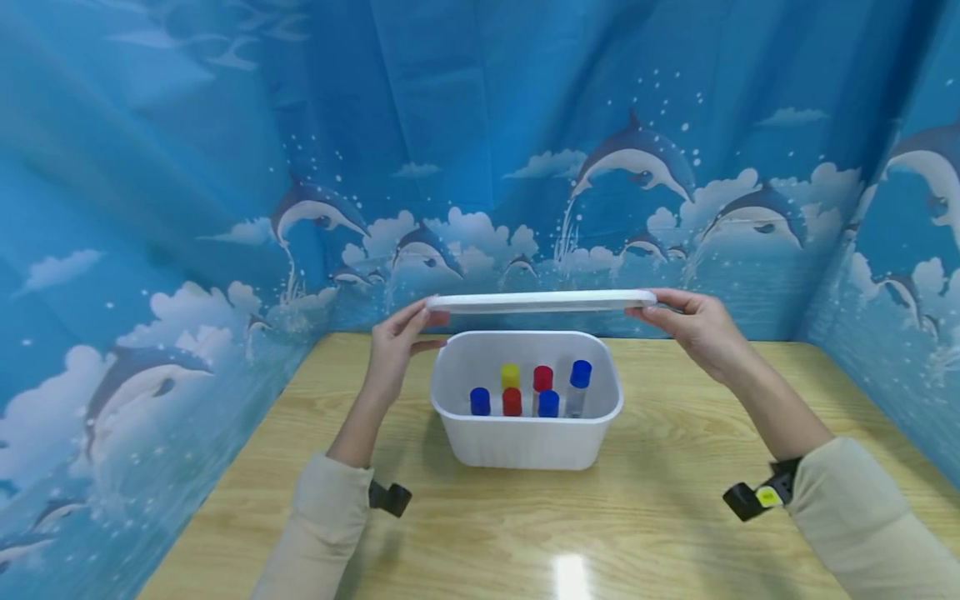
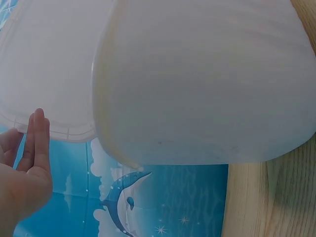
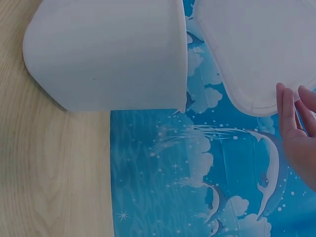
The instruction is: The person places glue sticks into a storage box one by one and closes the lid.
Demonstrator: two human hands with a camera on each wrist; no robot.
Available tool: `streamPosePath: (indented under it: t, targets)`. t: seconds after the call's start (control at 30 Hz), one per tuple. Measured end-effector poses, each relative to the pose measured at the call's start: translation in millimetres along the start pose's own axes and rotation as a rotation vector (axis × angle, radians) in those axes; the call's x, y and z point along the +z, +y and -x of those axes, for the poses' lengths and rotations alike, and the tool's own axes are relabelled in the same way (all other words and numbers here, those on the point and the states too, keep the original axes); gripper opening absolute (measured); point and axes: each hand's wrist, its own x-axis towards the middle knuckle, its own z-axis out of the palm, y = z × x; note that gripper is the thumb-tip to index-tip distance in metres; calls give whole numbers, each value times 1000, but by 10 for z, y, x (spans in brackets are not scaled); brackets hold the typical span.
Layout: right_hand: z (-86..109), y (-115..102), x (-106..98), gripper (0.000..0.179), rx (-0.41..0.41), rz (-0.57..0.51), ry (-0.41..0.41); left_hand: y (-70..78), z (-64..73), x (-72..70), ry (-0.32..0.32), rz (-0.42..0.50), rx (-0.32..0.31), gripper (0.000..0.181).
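Observation:
A white lid (image 1: 540,302) is held level in the air above a white plastic bin (image 1: 525,442). My left hand (image 1: 396,343) pinches the lid's left end, and my right hand (image 1: 693,329) pinches its right end. Inside the bin stand several clear tubes with coloured caps: a yellow cap (image 1: 510,375), red caps, one of them a taller red cap (image 1: 543,377), and blue caps, including a blue cap (image 1: 581,372) at the right. Both wrist views show the lid's underside (image 2: 54,64) apart from the bin's rim, with fingers under its edge.
The bin stands on a wood-grain table (image 1: 660,517). A blue curtain (image 1: 465,150) printed with dolphins and clouds hangs behind the table and along both sides. Dark wrist cameras, such as the left one (image 1: 390,498), are strapped at each sleeve.

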Motion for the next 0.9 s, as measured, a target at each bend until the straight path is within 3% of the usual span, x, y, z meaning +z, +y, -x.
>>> streamPosePath:
  t: [0.13, 0.43, 0.6, 0.8, 0.9]
  targets:
    - [1, 15, 11, 35, -32, -6, 6, 20, 7, 4, -2, 42, -12, 36]
    - [-21, 57, 33, 24, -99, -230, -62, 15, 34, -2, -1, 127, -106, 39]
    - [-31, 77, 71, 27, -52, -121, -12, -2, 38, -8, 2, 92, -160, 41]
    - [-52, 104, 90, 43, 57, 135, 48, -52, 48, -47, -25, -81, -207, 44]
    - [-57, 122, 97, 48, 85, 203, 49, -84, 52, -70, -50, -175, -211, 44]
